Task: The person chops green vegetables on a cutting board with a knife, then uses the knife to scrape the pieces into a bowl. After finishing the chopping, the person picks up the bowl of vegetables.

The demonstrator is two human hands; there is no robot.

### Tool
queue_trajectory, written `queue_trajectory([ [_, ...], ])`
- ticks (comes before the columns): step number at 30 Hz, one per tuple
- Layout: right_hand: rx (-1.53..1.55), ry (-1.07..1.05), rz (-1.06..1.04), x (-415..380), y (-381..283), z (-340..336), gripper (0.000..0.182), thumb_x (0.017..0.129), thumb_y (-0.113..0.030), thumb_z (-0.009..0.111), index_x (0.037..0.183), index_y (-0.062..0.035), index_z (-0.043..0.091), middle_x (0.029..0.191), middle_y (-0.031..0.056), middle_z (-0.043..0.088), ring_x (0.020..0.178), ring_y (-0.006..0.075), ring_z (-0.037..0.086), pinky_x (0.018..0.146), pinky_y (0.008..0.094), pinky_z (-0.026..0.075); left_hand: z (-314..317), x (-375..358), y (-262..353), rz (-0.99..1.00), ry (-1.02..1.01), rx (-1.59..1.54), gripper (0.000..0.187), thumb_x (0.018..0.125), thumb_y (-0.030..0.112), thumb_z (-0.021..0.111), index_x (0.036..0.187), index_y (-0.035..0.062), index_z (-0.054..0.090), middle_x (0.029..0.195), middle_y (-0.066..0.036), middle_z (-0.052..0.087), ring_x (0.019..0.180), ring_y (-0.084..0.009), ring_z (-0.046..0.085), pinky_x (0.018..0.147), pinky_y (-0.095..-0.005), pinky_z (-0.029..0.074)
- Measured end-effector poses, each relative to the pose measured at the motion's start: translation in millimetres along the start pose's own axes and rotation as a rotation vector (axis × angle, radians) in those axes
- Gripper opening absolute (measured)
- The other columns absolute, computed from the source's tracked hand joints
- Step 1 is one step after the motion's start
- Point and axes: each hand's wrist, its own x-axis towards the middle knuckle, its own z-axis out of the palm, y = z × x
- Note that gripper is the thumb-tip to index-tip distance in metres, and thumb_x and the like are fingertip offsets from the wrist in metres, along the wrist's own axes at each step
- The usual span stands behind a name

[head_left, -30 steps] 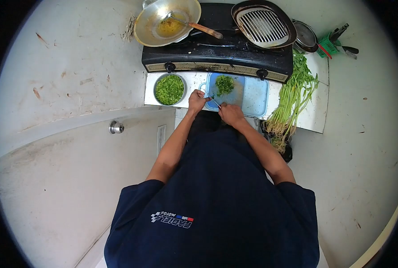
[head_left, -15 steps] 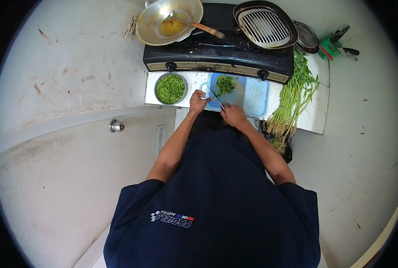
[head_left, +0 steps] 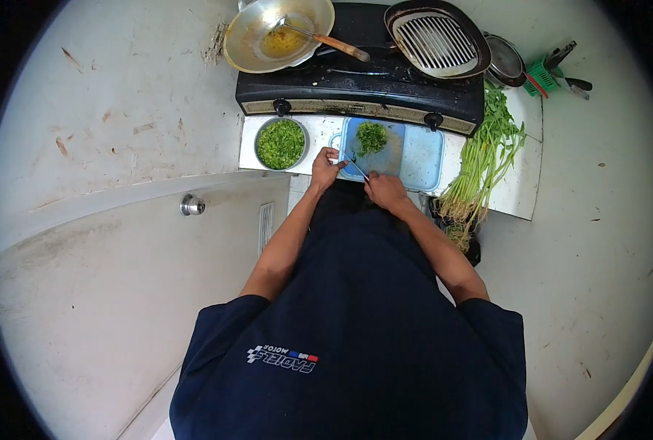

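Note:
My right hand [head_left: 386, 191] is closed around the handle of a small knife [head_left: 356, 169], its blade slanting up and left over the near edge of a blue cutting board [head_left: 392, 163]. At the blade's tip is my left hand [head_left: 325, 168], thumb stretched toward the blade and apart from the bent fingers; I see nothing held in it. A small dark green bit shows by the tip. Farther up the board lies a heap of chopped greens [head_left: 372, 137]. Left of the board stands a round bowl [head_left: 306, 145] full of chopped greens [head_left: 280, 144].
Behind the board is a black stove [head_left: 356, 92] bearing a wok [head_left: 242, 44] with a wooden-handled spatula [head_left: 350, 50] and a grill pan [head_left: 440, 44]. Long-stemmed greens [head_left: 480, 161] lie at right, near a lidded pot [head_left: 504, 59] and a green basket [head_left: 540, 77] with knives.
Both hands and the knife stay almost where they were, the blade tip still beside my left thumb. The whole view has shifted very slightly.

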Motion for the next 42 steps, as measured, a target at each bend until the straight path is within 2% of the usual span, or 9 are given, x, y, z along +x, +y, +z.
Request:
queue_trajectory([
  [3, -0.004, -0.014, 0.014, 0.7, -0.6, -0.5, 0.032, 0.099, -0.028, 0.057, 0.097, 0.0038, 0.063, 0.078, 0.0255, 0.071, 0.076, 0.0445, 0.071, 0.071, 0.0535, 0.056, -0.1, -0.7, 5.7, -0.013, 0.010, 0.054, 0.046, 0.073, 0.016, 0.092, 0.107, 0.0044, 0.063, 0.092, -0.005, 0.065, 0.078, -0.0153, 0.058, 0.074, -0.0308, 0.052],
  [6, -0.001, -0.071, 0.067, 1.1, -4.6, -5.2, 0.033, 0.098, -0.030, 0.059, 0.099, 0.0026, 0.065, 0.085, 0.0232, 0.074, 0.082, 0.0410, 0.074, 0.075, 0.0516, 0.058, 1.9, 0.2, 7.6, -0.003, 0.026, 0.075, 0.047, 0.072, 0.017, 0.093, 0.106, 0.0041, 0.063, 0.093, -0.007, 0.067, 0.081, -0.0175, 0.063, 0.076, -0.0320, 0.053],
  [18, 0.028, -0.094, 0.089, -1.5, -3.4, -16.2, 0.032, 0.099, -0.031, 0.058, 0.103, -0.0003, 0.066, 0.091, 0.0234, 0.074, 0.086, 0.0419, 0.073, 0.078, 0.0534, 0.057, -1.7, -3.7, 20.3, 0.050, 0.019, 0.222, 0.047, 0.074, 0.021, 0.091, 0.106, 0.0026, 0.062, 0.093, -0.013, 0.068, 0.090, -0.0287, 0.068, 0.082, -0.0388, 0.055],
  [24, -0.012, -0.098, 0.125, 0.3, -8.3, -18.0, 0.032, 0.099, -0.031, 0.058, 0.104, -0.0003, 0.065, 0.090, 0.0238, 0.073, 0.086, 0.0415, 0.073, 0.078, 0.0529, 0.057, 0.6, -4.7, 16.1, 0.078, 0.038, 0.194, 0.046, 0.075, 0.021, 0.091, 0.105, 0.0028, 0.062, 0.094, -0.014, 0.068, 0.090, -0.0297, 0.068, 0.082, -0.0399, 0.055],
  [33, -0.034, -0.101, 0.069, -3.6, -9.9, -17.0, 0.031, 0.098, -0.030, 0.059, 0.102, 0.0002, 0.065, 0.089, 0.0227, 0.074, 0.087, 0.0404, 0.073, 0.077, 0.0518, 0.057, 1.1, -4.2, 11.7, 0.056, 0.029, 0.180, 0.046, 0.074, 0.021, 0.091, 0.106, 0.0037, 0.062, 0.095, -0.013, 0.069, 0.092, -0.0300, 0.068, 0.084, -0.0403, 0.055],
  [42, -0.053, 0.010, 0.094, 3.0, -6.6, -12.3, 0.029, 0.098, -0.028, 0.059, 0.098, 0.0009, 0.066, 0.080, 0.0222, 0.073, 0.076, 0.0396, 0.074, 0.071, 0.0519, 0.058, 0.6, -6.6, 16.7, 0.054, 0.037, 0.205, 0.047, 0.075, 0.022, 0.091, 0.107, 0.0035, 0.062, 0.095, -0.013, 0.070, 0.093, -0.0309, 0.069, 0.084, -0.0410, 0.054],
])
